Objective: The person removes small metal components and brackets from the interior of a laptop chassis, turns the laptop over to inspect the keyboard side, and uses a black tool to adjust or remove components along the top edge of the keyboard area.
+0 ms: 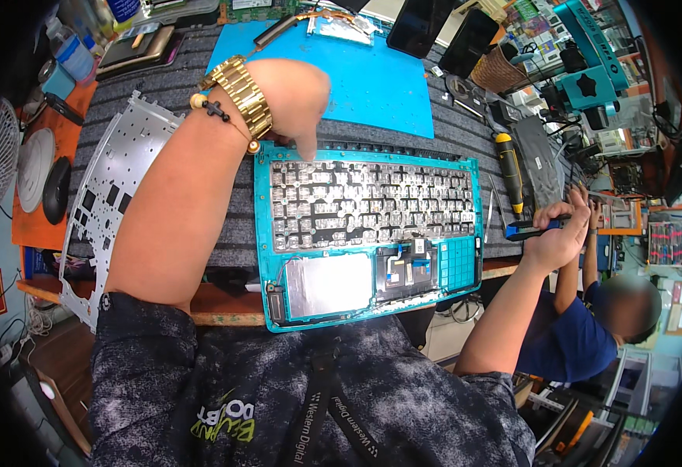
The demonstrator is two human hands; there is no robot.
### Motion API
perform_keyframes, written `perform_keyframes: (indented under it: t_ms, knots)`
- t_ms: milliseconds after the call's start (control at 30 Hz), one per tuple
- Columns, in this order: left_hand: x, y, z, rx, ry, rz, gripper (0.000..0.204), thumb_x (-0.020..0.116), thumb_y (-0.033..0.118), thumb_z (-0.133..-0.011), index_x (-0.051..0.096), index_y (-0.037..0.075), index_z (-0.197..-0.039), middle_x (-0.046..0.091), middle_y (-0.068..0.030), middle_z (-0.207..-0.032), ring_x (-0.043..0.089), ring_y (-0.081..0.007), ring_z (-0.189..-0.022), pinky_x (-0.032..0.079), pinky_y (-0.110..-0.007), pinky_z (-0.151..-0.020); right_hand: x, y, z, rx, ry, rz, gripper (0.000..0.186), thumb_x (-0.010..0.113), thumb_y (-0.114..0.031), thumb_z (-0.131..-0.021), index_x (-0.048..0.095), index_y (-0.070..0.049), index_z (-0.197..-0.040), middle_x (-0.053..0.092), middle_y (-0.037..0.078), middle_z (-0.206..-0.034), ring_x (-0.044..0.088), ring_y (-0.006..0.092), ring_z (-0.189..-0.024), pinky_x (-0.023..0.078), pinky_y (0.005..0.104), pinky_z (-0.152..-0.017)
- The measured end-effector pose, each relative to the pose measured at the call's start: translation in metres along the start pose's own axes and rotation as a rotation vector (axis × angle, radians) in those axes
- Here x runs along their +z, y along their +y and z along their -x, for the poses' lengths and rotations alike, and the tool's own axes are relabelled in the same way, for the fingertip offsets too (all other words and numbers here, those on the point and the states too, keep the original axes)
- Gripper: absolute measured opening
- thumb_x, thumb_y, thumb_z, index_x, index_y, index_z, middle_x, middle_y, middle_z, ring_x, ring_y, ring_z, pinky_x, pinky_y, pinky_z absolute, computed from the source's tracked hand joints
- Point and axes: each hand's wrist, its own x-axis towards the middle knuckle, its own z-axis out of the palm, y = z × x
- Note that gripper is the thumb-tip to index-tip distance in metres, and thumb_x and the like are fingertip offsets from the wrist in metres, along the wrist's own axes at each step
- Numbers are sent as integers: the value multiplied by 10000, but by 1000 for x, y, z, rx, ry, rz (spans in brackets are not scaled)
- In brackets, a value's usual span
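A teal laptop top case (pixel 266 233) lies inner side up in front of me, its near edge overhanging the bench edge. The keyboard's metal-and-plastic back (pixel 372 204) fills its far half; the touchpad's back (pixel 405 272) sits in the near half. My left hand (pixel 298 101) reaches over the far left corner. Its thumb points down onto the case's far edge, and the other fingers curl there, mostly hidden behind the hand. Right of the case, my right hand (pixel 557 233) is raised, closed around a blue-and-black handled tool (pixel 529 229) whose exact kind is unclear.
A perforated silver metal plate (pixel 100 210) lies left, partly under my left forearm. Beyond the case is a blue mat (pixel 372 89). A yellow-and-black screwdriver (pixel 507 171) and a grey strip (pixel 537 159) lie right. A teal microscope stand (pixel 590 78) rises far right. Another person (pixel 571 335) sits at right.
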Motion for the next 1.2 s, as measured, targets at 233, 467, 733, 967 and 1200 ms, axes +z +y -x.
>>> perform_keyframes:
  t_ms: [233, 467, 733, 967, 1200]
  knots:
    - [-2, 0, 0, 2, -12, 22, 365, 1047, 277, -807, 849, 0, -938, 815, -124, -794, 780, -256, -682, 610, -423, -618, -2, 2, 0, -11, -2, -27, 523, 535, -416, -1274, 666, 84, -1347, 601, 88, -813, 507, 171, -578, 456, 350, -531]
    - [-11, -4, 8, -26, -15, 141, 288, 989, 250, -864, 854, 10, -952, 802, -101, -784, 769, -207, -689, 607, -394, -615, -5, 2, 0, 29, 4, -97, 470, 541, -430, -1270, 656, 9, -1146, 585, 105, -769, 538, 207, -578, 468, 371, -536]
    - [-11, -9, 6, 163, 16, 192, 114, 854, 117, -818, 875, 28, -886, 817, -85, -798, 740, -194, -686, 584, -374, -641, 7, -2, 0, 16, -13, -161, 511, 559, -466, -1263, 630, -32, -1002, 540, 95, -697, 523, 210, -536, 442, 362, -487]
    - [-13, -2, 8, 77, -38, 234, 174, 742, 106, -876, 894, 22, -893, 824, -79, -791, 781, -161, -656, 607, -348, -610, 4, -26, -4, -61, -65, -222, 559, 535, -492, -1267, 571, -52, -923, 511, 80, -655, 477, 194, -499, 409, 368, -474]
    - [-11, 2, 6, 106, -51, 263, 193, 734, 124, -902, 895, 23, -936, 822, -70, -794, 779, -156, -658, 601, -343, -604, -1, 31, 29, 5, -125, -117, 573, 591, -473, -1253, 501, -66, -859, 513, 80, -635, 458, 174, -494, 377, 352, -463]
